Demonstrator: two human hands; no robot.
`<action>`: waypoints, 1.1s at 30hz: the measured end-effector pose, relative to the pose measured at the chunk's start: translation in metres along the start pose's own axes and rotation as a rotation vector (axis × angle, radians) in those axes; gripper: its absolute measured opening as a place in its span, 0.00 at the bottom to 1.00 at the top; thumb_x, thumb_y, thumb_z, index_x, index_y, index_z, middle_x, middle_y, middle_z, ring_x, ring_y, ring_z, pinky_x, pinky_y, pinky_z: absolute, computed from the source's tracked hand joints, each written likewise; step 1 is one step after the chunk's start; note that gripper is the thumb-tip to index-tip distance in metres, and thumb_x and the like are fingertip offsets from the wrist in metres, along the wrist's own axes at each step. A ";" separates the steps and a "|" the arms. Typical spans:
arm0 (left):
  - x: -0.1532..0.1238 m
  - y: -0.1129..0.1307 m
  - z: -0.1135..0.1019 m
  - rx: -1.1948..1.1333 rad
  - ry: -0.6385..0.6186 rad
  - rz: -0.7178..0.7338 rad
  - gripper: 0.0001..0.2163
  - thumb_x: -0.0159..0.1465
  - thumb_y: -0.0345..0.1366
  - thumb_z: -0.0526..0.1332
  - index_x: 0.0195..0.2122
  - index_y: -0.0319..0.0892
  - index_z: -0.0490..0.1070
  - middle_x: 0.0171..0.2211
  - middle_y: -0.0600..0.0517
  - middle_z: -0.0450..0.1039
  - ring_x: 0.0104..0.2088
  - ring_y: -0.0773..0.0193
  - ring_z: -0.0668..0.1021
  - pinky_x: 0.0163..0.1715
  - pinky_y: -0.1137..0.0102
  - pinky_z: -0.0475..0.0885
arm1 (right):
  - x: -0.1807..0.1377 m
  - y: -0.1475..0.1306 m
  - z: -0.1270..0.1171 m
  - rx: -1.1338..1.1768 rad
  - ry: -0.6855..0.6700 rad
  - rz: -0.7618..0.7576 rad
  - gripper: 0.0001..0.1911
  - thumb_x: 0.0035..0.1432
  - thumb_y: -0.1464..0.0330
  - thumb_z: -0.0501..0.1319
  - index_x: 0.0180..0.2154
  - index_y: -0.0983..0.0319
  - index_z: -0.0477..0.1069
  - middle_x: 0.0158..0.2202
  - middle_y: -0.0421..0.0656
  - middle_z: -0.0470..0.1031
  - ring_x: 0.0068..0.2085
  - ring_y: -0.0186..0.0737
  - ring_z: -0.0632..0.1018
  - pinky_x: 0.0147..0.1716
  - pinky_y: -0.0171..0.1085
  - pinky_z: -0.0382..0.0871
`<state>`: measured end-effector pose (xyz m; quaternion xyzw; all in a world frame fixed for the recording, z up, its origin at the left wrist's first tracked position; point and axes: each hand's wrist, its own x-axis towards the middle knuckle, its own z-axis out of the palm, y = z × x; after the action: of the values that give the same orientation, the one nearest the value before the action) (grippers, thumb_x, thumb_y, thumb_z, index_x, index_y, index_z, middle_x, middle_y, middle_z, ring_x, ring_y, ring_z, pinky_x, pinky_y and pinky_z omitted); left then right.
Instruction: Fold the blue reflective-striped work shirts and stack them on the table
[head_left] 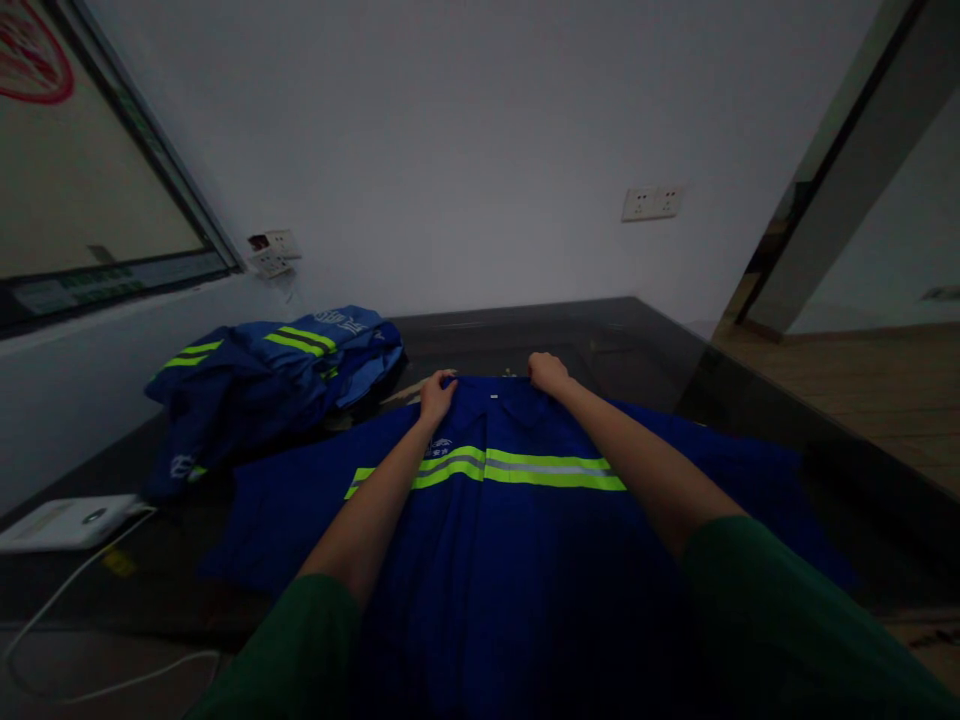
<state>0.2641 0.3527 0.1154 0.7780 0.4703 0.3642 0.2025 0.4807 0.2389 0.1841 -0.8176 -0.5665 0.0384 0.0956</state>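
Observation:
A blue work jacket (495, 560) with a yellow and grey reflective band across the chest lies spread flat on a dark table (660, 350), collar away from me. My left hand (436, 395) rests on the left side of the collar, fingers curled down onto the cloth. On the right side of the collar sits my right hand (547, 372), its fingers closed on the fabric. Both arms reach out over the jacket in green sleeves.
A heap of more blue reflective garments (270, 385) lies at the back left of the table. A white flat device (67, 522) with a white cable (45, 620) sits at the left edge. Wall sockets (651, 203) are behind; wooden floor to the right.

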 end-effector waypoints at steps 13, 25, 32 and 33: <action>-0.066 0.083 0.010 0.324 -0.435 0.502 0.18 0.68 0.42 0.52 0.58 0.47 0.66 0.60 0.47 0.64 0.60 0.54 0.64 0.58 0.59 0.60 | -0.029 0.015 0.023 0.035 0.078 -0.135 0.17 0.64 0.69 0.54 0.53 0.61 0.68 0.53 0.50 0.72 0.53 0.45 0.72 0.51 0.40 0.66; -0.085 0.083 0.020 0.351 -0.596 0.451 0.25 0.69 0.50 0.48 0.64 0.48 0.57 0.68 0.46 0.50 0.67 0.53 0.53 0.64 0.51 0.46 | -0.050 0.041 0.046 -0.039 0.136 -0.213 0.29 0.67 0.59 0.47 0.67 0.54 0.47 0.67 0.47 0.55 0.65 0.51 0.57 0.59 0.53 0.56; -0.108 0.049 -0.066 0.302 -0.404 0.395 0.20 0.68 0.42 0.53 0.60 0.51 0.64 0.64 0.48 0.58 0.62 0.54 0.63 0.61 0.54 0.58 | -0.133 0.065 0.027 -0.089 0.073 -0.120 0.28 0.65 0.55 0.49 0.65 0.51 0.55 0.69 0.45 0.46 0.67 0.59 0.50 0.58 0.64 0.53; -0.117 0.039 -0.082 0.371 -0.412 0.354 0.21 0.67 0.44 0.54 0.61 0.54 0.63 0.65 0.49 0.56 0.63 0.51 0.61 0.60 0.51 0.57 | -0.150 0.070 0.027 -0.096 0.022 -0.099 0.29 0.64 0.53 0.49 0.65 0.49 0.54 0.70 0.45 0.44 0.67 0.62 0.49 0.57 0.66 0.52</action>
<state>0.1906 0.2294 0.1505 0.9286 0.3352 0.1368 0.0815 0.4874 0.0776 0.1372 -0.7925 -0.6064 -0.0024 0.0644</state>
